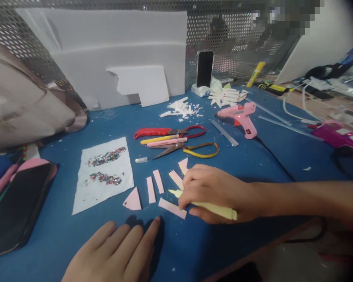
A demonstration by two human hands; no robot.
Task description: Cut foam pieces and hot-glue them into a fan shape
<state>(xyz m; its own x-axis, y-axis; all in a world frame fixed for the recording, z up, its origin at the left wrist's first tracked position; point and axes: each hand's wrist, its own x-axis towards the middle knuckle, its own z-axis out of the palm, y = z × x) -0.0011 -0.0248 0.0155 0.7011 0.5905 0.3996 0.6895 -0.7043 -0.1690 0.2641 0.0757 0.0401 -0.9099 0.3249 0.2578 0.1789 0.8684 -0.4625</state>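
My right hand point(213, 192) is closed around a pale yellow marker point(214, 209), its tip pointing left over several pink foam strips point(164, 188) lying on the blue table point(253, 164). One strip point(173, 208) lies just under the marker tip. My left hand point(117, 254) rests flat on the table at the near edge, fingers stretched out, holding nothing, its fingertips close to a pink triangular piece point(133, 200).
A white sheet with glitter point(103, 172) lies to the left, a black phone point(14, 209) further left. Scissors point(191, 149), a red cutter point(153, 132), pens and a pink glue gun point(242, 117) lie behind the strips. White foam boards point(120, 55) and an upright phone point(205, 68) stand at the back.
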